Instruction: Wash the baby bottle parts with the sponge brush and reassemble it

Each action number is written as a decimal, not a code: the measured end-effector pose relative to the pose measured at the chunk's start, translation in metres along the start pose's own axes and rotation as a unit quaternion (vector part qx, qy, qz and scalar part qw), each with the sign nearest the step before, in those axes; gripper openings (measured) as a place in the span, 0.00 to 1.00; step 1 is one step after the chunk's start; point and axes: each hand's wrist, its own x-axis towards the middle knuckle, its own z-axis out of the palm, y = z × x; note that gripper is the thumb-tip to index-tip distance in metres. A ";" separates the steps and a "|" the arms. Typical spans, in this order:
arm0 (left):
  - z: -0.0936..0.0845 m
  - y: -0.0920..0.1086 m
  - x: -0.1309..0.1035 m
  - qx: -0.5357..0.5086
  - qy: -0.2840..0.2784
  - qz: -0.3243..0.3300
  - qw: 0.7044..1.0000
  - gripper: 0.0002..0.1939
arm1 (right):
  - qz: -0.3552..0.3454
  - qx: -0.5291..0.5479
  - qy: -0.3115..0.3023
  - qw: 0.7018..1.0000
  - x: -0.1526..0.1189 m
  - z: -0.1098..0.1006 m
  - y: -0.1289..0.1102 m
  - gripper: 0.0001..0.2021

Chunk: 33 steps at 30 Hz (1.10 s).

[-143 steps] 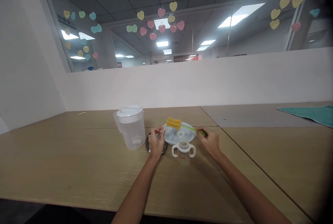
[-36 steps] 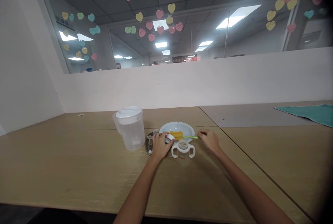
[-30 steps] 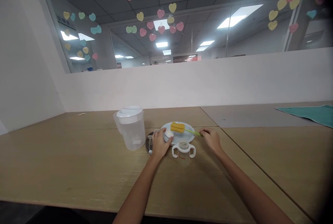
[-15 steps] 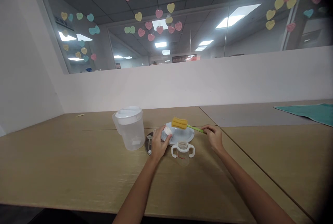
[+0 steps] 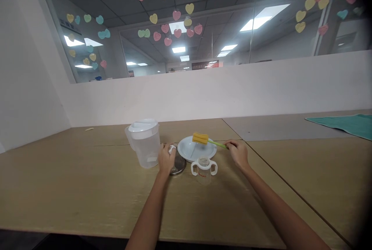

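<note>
My left hand [image 5: 166, 158] is closed on a small white bottle cap [image 5: 172, 149], above a round metal tray [image 5: 180, 166] whose left part it hides. In my right hand [image 5: 236, 151] is the thin green handle of a bottle brush [image 5: 200, 138]. The brush's yellow sponge head hangs over a shallow white bowl [image 5: 186, 155] with some clear liquid showing in it. A clear baby bottle [image 5: 204, 173] with two white side handles stands upright and uncapped in front of the bowl, between my forearms.
A translucent lidded pitcher [image 5: 148, 147] stands just left of my left hand. A teal cloth [image 5: 345, 125] lies at the far right of the wooden table [image 5: 87, 188]. Behind the table runs a white wall [image 5: 186, 95] under a window with heart-shaped notes.
My left hand has moved left with the white cap, from beside the bowl to over the metal tray. My right hand and the brush have barely moved.
</note>
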 end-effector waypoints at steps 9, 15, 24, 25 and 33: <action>-0.012 -0.006 0.001 -0.039 -0.261 0.133 0.955 0.08 | -0.028 0.020 -0.004 0.999 0.000 0.000 0.001 0.13; -0.013 -0.021 -0.001 -0.055 -0.296 0.095 0.949 0.08 | -0.015 0.023 -0.008 1.000 0.001 0.000 0.002 0.13; -0.012 -0.015 -0.007 -0.053 -0.283 0.101 0.952 0.06 | -0.020 0.014 -0.008 1.000 0.001 0.000 0.003 0.14; -0.012 -0.015 -0.007 -0.046 -0.270 0.102 0.956 0.07 | -0.020 0.015 -0.008 1.000 0.001 0.000 0.003 0.14; -0.014 -0.013 -0.004 0.023 -0.268 0.081 0.960 0.08 | -0.015 0.011 -0.011 1.000 0.001 0.001 0.003 0.14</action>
